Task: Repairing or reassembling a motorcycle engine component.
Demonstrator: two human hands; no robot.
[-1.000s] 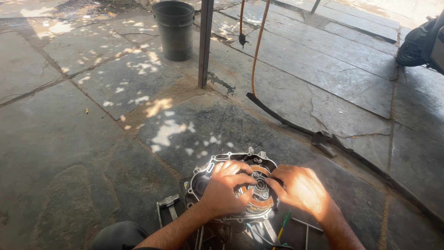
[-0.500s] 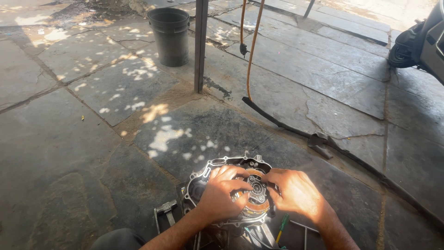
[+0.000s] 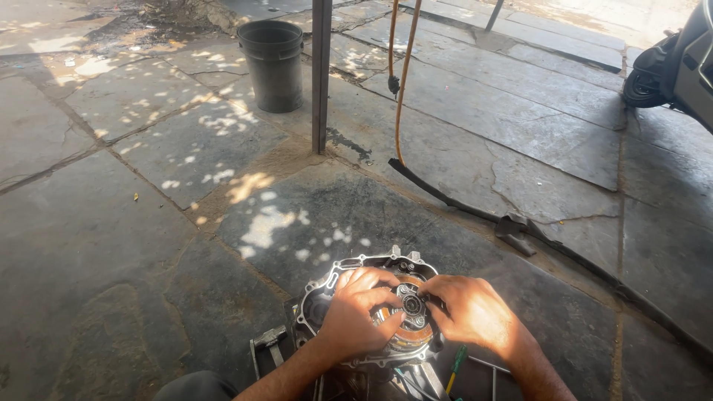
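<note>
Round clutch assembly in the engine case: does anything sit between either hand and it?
Nothing visible does. The left hand and the right hand both already rest on the round clutch assembly inside the open engine case, fingers around its hub. The green-handled screwdriver lies off to the side, clear of both.

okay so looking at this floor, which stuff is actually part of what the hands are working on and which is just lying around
In hand:
- left hand and right hand, both on the round clutch assembly
- metal engine casing that holds it

Lying about:
- green-handled screwdriver beside the casing
- metal tool to its left
- dark bucket
- metal post
- orange hose
- parked scooter
</note>
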